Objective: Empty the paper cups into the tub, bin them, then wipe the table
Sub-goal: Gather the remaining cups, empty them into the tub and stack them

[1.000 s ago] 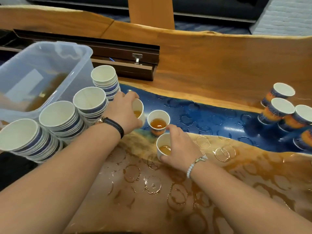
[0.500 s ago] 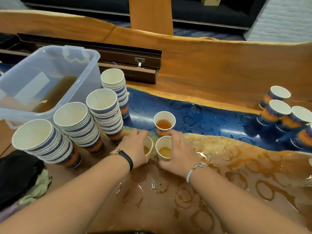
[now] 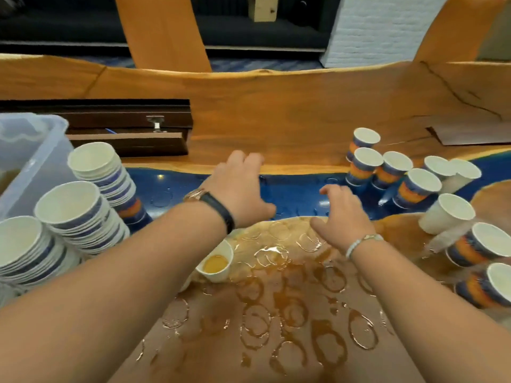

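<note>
Both hands have released the tea cups held a moment ago; left hand [image 3: 240,189] and right hand [image 3: 343,214] reach empty, fingers spread, toward the cup cluster [image 3: 420,186] at 2 o'clock, likely to gather more. A part-full cup [image 3: 217,262] sits under the left forearm, easily knocked. The tub [image 3: 33,161] is at 9 o'clock beyond the stacks [image 3: 74,214].

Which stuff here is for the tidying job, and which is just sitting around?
For the job: clear tub; stacked empty cups; cup with brown drink; cups on the right; ring-marked wet table.
Just lying about: dark wooden box; brown sheet.
</note>
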Tool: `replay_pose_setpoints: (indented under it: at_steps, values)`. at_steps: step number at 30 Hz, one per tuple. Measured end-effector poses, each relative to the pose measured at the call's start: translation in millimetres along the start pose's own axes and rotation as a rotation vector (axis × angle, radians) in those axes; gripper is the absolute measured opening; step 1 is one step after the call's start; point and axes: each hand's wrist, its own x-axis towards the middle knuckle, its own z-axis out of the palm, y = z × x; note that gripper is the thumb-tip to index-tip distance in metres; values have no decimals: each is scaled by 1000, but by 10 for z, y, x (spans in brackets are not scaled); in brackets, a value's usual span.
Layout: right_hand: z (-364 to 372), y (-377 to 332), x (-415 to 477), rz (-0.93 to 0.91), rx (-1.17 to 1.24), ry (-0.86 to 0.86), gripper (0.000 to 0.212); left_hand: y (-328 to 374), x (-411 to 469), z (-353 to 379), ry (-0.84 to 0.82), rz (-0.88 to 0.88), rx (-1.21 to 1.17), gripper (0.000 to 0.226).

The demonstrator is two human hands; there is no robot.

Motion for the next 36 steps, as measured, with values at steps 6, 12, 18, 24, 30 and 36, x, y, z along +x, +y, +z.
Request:
replay_pose_setpoints:
  at_steps: [6,12,18,24,30,36]
  values:
    - [-552,1169,641,176,-259,39,57,885,1038,598,-75,95,-61,78]
    - [-982,1972,1315,192,-336,-56,73,1498,1912,1264,-105,-6,-37,89]
    - [-981,2222,1982,111,-323,-251,97,1853,2508,1639,-116,-32,-71,105]
    - [-847,2171,2354,36,-334,-489,101,1918,2847,1795,-134,33,-99,103]
    - [-718,2124,2320,13,-353,-468,76,1862,2884,1890,-161,53,-66,87]
    - [-712,1893,2045,-70,-394,-393,71,1623,2529,1731,-94,20,-63,76]
